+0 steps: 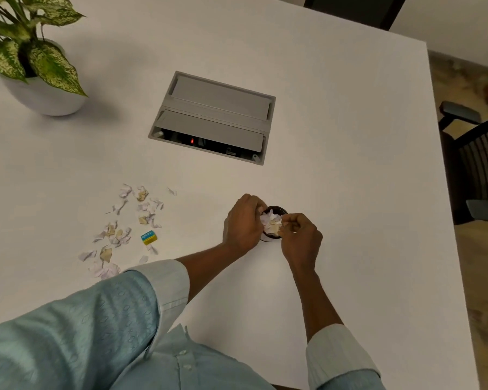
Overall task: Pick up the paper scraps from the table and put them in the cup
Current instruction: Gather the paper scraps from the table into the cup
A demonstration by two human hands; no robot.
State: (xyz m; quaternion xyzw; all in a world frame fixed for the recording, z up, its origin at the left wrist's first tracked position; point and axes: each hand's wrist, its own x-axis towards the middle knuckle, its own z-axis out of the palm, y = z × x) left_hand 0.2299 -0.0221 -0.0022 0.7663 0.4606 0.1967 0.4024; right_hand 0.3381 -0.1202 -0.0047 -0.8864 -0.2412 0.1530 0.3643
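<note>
**While both hands crowd the cup, loose scraps lie off to the left**

While the small dark round cup [276,211] stands on the white table [350,164] near the front centre, both hands meet over its mouth. Left hand [244,220] is curled against the cup's left side, fingers bent in toward the rim, touching the wad of white and tan paper [271,222] that sticks up out of the cup. Right hand [302,240] comes in from the right, thumb and fingertips pinched together at the wad's right edge. Cannot tell whether either hand really grips the paper or only presses on it. Most of the cup is hidden behind the hands and the wad; only the far rim shows.

Loose torn paper scraps [124,223], white, lilac-tinted and tan, are scattered flat on the table well apart from the cup, to its left, some near the light blue shirt sleeve [110,319]. Small blue-and-yellow rectangular eraser [149,237] sits among the scraps at their right edge.

Grey metal cable hatch [213,116] is set into the tabletop behind the cup, lid partly open, a red light visible inside. Green-and-cream leafed plant in a white round pot [44,95] stands at the far left. Dark office chair [473,153] sits beyond the table's right edge.
</note>
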